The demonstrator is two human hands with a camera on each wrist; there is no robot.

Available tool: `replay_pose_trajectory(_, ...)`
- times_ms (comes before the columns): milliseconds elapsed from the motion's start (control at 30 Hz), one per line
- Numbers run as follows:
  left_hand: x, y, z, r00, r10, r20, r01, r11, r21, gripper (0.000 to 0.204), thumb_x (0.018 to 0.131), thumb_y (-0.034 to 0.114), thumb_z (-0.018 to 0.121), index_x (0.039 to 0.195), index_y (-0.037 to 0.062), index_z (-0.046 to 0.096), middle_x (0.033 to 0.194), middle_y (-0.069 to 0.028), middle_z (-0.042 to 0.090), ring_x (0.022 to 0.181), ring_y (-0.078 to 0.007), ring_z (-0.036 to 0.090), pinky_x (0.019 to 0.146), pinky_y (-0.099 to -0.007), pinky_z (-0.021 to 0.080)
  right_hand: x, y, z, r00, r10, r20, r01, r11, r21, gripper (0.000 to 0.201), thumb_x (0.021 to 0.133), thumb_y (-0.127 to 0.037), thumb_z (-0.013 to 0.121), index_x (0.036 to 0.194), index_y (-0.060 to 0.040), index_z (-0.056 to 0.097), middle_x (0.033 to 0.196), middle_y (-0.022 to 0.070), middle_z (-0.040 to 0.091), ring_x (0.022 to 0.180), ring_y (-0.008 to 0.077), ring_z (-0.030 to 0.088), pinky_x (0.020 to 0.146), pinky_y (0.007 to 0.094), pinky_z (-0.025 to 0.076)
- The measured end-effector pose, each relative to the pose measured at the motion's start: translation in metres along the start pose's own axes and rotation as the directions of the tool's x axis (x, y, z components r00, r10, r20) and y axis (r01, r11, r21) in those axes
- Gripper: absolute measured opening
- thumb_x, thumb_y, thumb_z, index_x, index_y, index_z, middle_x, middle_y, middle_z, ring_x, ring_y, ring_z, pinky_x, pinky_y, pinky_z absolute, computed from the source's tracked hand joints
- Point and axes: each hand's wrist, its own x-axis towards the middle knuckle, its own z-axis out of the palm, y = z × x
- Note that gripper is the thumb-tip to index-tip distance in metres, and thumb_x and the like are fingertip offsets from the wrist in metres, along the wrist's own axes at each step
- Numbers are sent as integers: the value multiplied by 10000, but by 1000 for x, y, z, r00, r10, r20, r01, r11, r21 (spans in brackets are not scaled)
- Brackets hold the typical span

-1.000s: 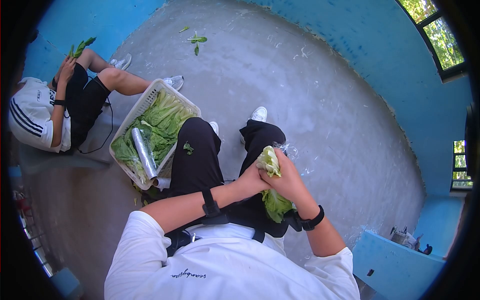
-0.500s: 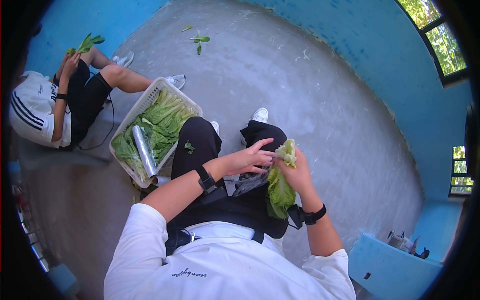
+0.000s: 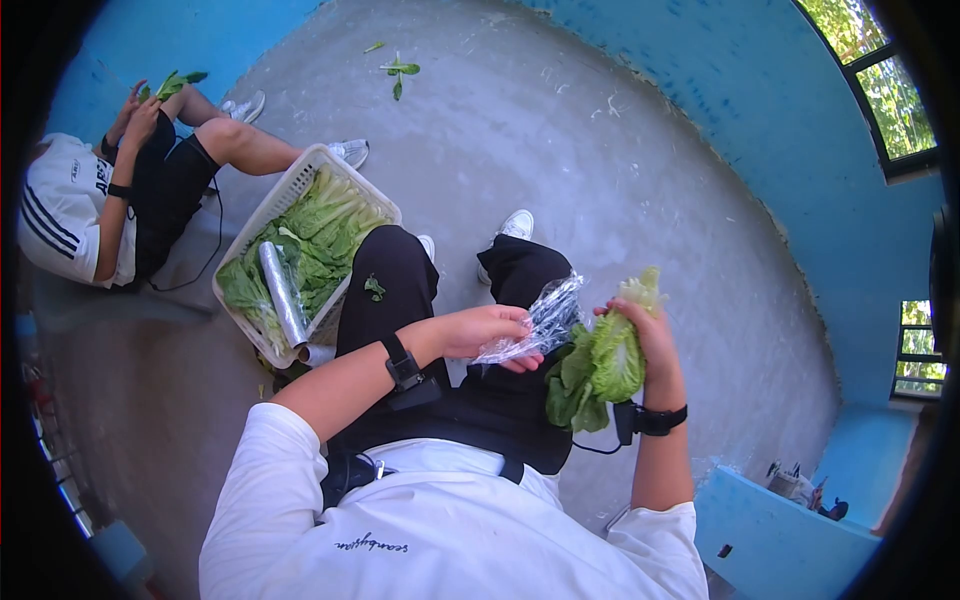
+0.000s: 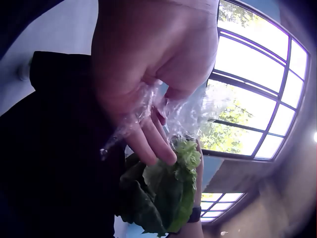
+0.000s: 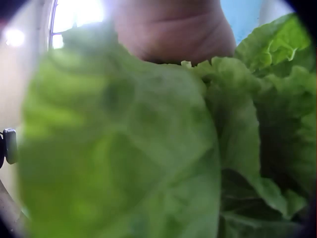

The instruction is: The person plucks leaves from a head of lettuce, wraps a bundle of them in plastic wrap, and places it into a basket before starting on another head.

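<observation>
Head view first. I have one lettuce [image 3: 615, 350] in the right hand [image 3: 650, 335], held over the floor [image 3: 730, 330], just beside the right thigh. Its long axis runs aslant: pale, frilly end up and to the right, broad dark-green leaves down and to the left, toward the lap. The right hand grasps it near the pale end, fingers curled round; the leafy end hangs free below the grip.

Left hand [image 3: 480, 330]: thumb and forefinger pinch a crumpled piece of film [image 3: 550, 320], the other fingers stretched out. The film spreads from the fingertips toward the lettuce; whether the two touch, I cannot tell.

On my left wrist view the lettuce lies beyond the fingers, lighter frills uppermost, dark leaves sloping down and left. On the right wrist view leaves fill most of the frame, blurred, with skin above; I cannot read the axis there.

Surroundings: a white basket [image 3: 290, 190] by the left knee, heaped with greens [image 3: 325, 225], a roll [image 3: 282, 292] slanting across them. Leaf scrap [image 3: 374, 288] on the left knee. Another person [image 3: 75, 215] sits at far left, holding leaves [image 3: 175, 83]. Loose leaves [image 3: 400, 70] on the floor ahead. Blue surface [image 3: 770, 530] at lower right, small items on it.
</observation>
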Motion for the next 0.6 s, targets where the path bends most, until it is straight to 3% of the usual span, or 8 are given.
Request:
replay_pose_trajectory(100, -2, 0, -5, 991, -87, -98, 102, 981, 165, 154, 1032, 104, 482, 1160, 23, 510, 1184, -226, 662, 1060, -277, 710, 790, -388, 627, -19, -18, -8, 999, 32, -13, -32, 999, -5, 181, 915, -83, 662, 1060, 9, 604, 893, 103, 664, 850, 239, 715, 727, 370, 590)
replay_pose_trajectory(200, -1, 0, -11, 983, -101, -152, 139, 954, 267, 178, 1020, 114, 503, 1177, 32, 518, 1143, -185, 686, 1000, -245, 726, 727, -354, 625, -41, -35, 16, 984, 76, 159, -65, 995, -77, 204, 907, -68, 666, 1087, -3, 594, 897, 103, 667, 852, 236, 714, 726, 380, 588)
replay_pose_trajectory(300, -1, 3, -7, 987, -65, -145, 121, 900, 420, 195, 1003, 121, 533, 1176, 33, 529, 1071, -138, 711, 910, -195, 735, 660, -317, 606, -35, -21, 48, 934, 152, 323, -82, 972, -221, 252, 886, -67, 686, 1116, -13, 597, 921, 72, 677, 833, 192, 694, 738, 347, 568)
replay_pose_trajectory(400, 1, 1, -8, 987, 1, -160, 90, 824, 559, 157, 984, 118, 572, 1112, 27, 572, 973, -100, 728, 843, -150, 726, 612, -288, 572, -3, 18, 58, 912, 201, 359, -65, 932, -358, 228, 869, -65, 691, 1078, -14, 617, 917, 53, 680, 818, 164, 676, 744, 325, 550)
replay_pose_trajectory(500, -1, -2, -10, 944, 139, -300, 106, 733, 672, 122, 983, 124, 603, 1032, 12, 603, 876, -75, 730, 805, -127, 715, 598, -273, 550, 23, 54, 51, 921, 236, 309, -79, 892, -446, 180, 857, -60, 684, 1024, -15, 635, 900, 46, 680, 807, 154, 662, 743, 316, 537)
replay_pose_trajectory(600, -6, -12, -19, 855, 345, -387, -108, 848, 519, 144, 988, 152, 628, 992, 9, 622, 836, -54, 725, 781, -112, 704, 593, -260, 534, 27, 58, 49, 935, 223, 277, -63, 871, -488, 148, 855, -58, 677, 994, -17, 645, 886, 44, 681, 802, 157, 659, 742, 315, 535)
